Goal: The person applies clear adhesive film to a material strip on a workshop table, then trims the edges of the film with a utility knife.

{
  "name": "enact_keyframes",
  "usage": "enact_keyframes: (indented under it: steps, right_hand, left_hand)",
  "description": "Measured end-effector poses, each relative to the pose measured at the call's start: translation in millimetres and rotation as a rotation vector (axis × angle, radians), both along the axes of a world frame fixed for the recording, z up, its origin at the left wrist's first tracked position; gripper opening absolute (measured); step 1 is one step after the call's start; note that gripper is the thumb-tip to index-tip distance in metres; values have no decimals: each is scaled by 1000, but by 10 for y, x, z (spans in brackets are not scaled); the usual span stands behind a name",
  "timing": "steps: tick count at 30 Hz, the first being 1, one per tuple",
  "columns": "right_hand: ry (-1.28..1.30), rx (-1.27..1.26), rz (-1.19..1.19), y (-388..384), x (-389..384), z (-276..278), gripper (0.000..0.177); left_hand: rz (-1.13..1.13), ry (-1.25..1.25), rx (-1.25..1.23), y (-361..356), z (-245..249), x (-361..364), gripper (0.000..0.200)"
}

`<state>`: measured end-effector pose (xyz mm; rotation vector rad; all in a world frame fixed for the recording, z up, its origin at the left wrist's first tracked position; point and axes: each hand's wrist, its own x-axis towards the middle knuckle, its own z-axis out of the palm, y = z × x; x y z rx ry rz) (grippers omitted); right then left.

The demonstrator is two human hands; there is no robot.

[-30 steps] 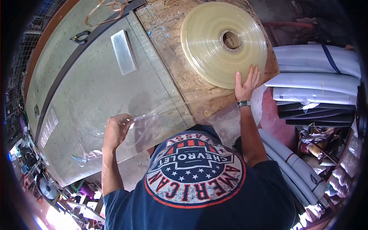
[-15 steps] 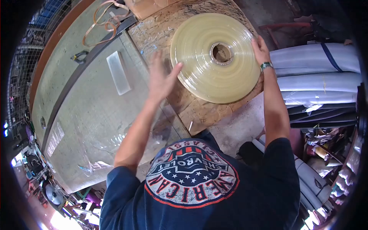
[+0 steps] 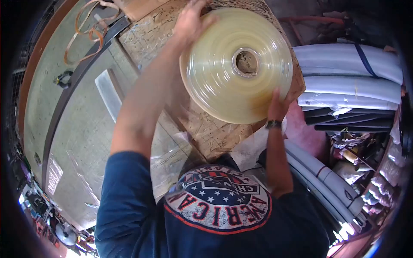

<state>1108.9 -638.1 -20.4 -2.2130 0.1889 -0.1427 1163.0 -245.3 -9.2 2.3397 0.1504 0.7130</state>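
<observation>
A large roll of clear, yellowish plastic film lies flat on the worn wooden surface, its cardboard core facing up. At its upper left edge is my left hand, slightly blurred, with the thumb spread over the rim and the fingers pointing away. My right hand, with a watch on its wrist, grips the lower right edge. Its fingertips rest on the film and its thumb is hidden. Loose clear scraps lie left of the roll.
On the grey tabletop at the left are a pale rectangular bar, black-handled pliers and a looped tan strap. Wrapped grey rolls are stacked at the right. A cardboard box touches the top edge.
My left hand has moved up to the roll's upper left edge. My right hand has slid down its right side to the lower right. The view has shifted slightly.
</observation>
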Motion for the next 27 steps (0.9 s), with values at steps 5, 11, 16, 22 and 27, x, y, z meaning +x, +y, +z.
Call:
enact_keyframes:
  steps: [5, 11, 16, 22, 27]
  right_hand:
    - [-15, 148, 214, -291, -122, 40, 59]
    - [74, 39, 451, -139, 1766, 98, 76]
    - [93, -170, 494, 125, 1371, 413, 75]
    - [23, -74, 235, -24, 914, 147, 68]
    - [40, -118, 238, -2, 860, 248, 71]
  left_hand:
    - [208, 63, -227, 101, 221, -224, 63]
    - [345, 507, -226, -755, 199, -1348, 97]
    - [191, 490, -92, -541, -2, -1044, 105]
    - [14, 442, -305, -188, 111, -902, 105]
    - [130, 558, -295, -790, 201, -2399, 67]
